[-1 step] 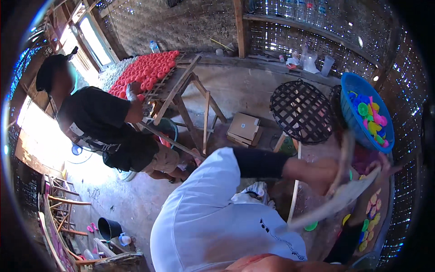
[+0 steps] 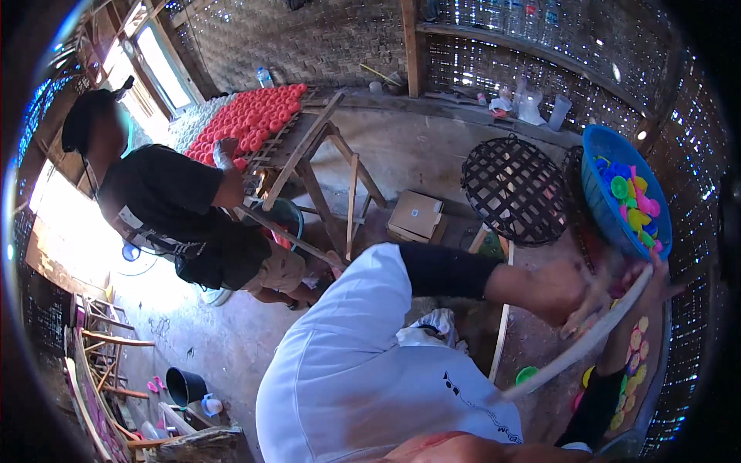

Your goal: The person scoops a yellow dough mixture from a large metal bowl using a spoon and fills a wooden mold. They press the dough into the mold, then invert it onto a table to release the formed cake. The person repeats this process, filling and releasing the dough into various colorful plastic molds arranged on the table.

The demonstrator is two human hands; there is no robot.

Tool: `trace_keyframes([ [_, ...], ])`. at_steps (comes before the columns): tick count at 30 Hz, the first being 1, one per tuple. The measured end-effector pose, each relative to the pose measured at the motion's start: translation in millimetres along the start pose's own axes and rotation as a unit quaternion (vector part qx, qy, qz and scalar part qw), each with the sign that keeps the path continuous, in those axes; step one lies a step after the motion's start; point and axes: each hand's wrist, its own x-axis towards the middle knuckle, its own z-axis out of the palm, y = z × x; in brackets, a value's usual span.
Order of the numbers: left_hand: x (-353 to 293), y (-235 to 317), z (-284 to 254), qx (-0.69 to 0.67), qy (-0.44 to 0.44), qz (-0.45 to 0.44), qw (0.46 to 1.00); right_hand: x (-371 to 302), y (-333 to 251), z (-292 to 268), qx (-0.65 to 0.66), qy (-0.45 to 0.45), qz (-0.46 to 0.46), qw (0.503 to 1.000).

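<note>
My left hand (image 2: 559, 293), out of a black sleeve, is closed around a brown wooden-looking piece (image 2: 588, 309); motion blur hides its exact kind. My right hand (image 2: 648, 287) grips the far end of a long, pale, thin curved board (image 2: 579, 347), seen nearly edge-on and slanting down toward my white shirt. Both hands are close together, just below a blue basin (image 2: 593, 166) of colourful plastic pieces (image 2: 637, 201). Under and beside the board, a green cup-like piece (image 2: 527, 376) and rows of yellow and pink rounds (image 2: 634, 363) lie on the work surface.
A black lattice basket (image 2: 513, 189) stands left of the basin. Cardboard boxes (image 2: 417, 216) sit on the floor. At the left, a person in a dark shirt (image 2: 166, 193) reaches to red rounds (image 2: 247, 123) on a wooden stand. A black bucket (image 2: 185, 387) lies at lower left.
The pale board has turned more edge-on. The brown piece has swung lower and leans differently, and my left hand has shifted slightly right.
</note>
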Motion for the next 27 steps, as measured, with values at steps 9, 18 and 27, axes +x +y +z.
trace_keyframes([
  [9, -41.0, -26.1, -30.4, 0.126, 0.123, 0.033, 0.984, -30.1, -23.4, 57.3, -0.293, -0.156, -0.250, 0.910],
  [18, -105.1, -73.8, -27.5, -0.091, 0.089, -0.118, 0.985, 13.8, -30.9, -87.9, -0.076, -0.171, -0.308, 0.933],
  [27, -16.4, -30.8, 20.8, -0.531, 0.365, 0.189, 0.741, 112.1, 37.5, -82.9, 0.127, -0.111, -0.145, 0.975],
])
